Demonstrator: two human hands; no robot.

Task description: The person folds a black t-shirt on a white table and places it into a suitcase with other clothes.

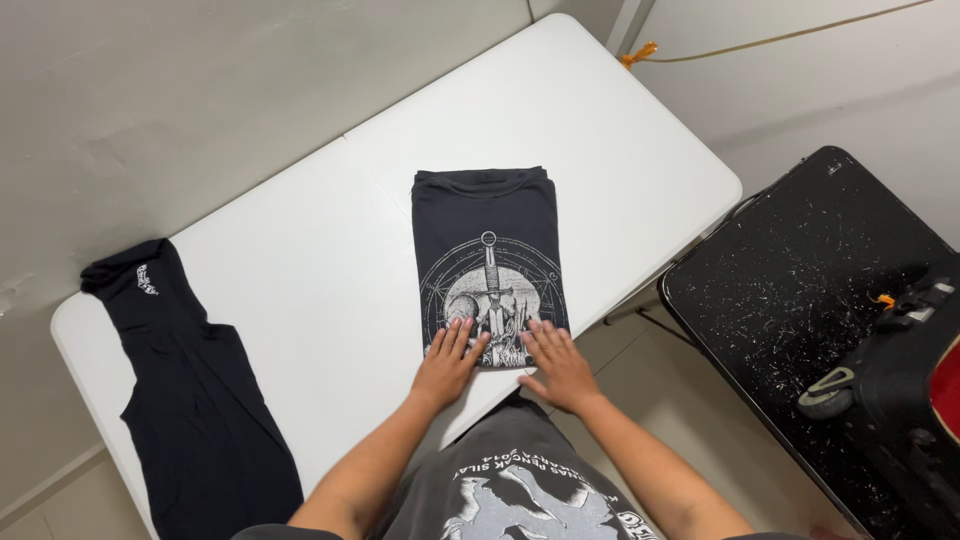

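A black T-shirt [485, 250] folded into a neat rectangle lies on the white table [330, 250], its grey circular print with a sword facing up. My left hand [447, 364] rests flat on the shirt's near left corner, fingers spread. My right hand [558, 366] presses flat on the near right corner. Both palms lie on the fabric at the table's near edge; neither hand grips anything.
A second black garment [185, 390] lies unfolded at the table's left end and hangs over its edge. To the right stands a black speckled surface [800, 300] carrying a dark suitcase [900, 390]. An orange cord [760, 42] runs along the wall.
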